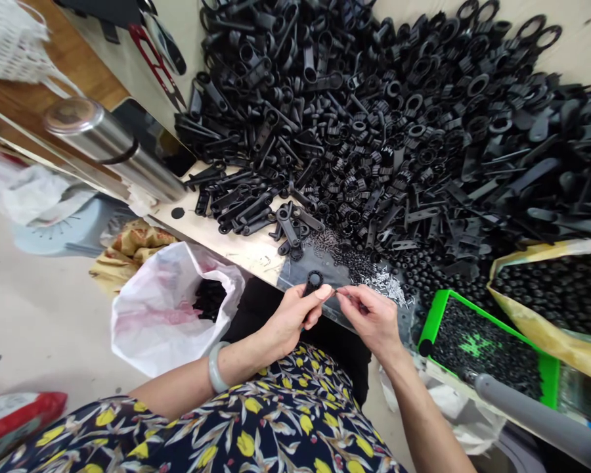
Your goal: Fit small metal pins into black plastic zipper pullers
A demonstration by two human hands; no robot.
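Observation:
My left hand (293,315) is closed around a black plastic part with a ring-shaped end (315,280), and the ring sticks up above the thumb. Close against its thumb tip, my right hand (372,318) pinches with thumb and forefinger; whatever is between those fingertips is too small to name. Both hands are over the table's front edge. Just beyond them lie small silver pins (391,286) and tiny dark pieces (328,246) on a dark mat (300,272). More black lever-like parts (288,226) lie behind the mat.
A large heap of black plastic parts (374,118) covers the table. Right: a green tray (549,381) of small black pieces and a yellow bag (517,299) of black beads. Left: a steel flask (128,154), red-handled scissors (152,59) and a white sack (148,328) below the edge.

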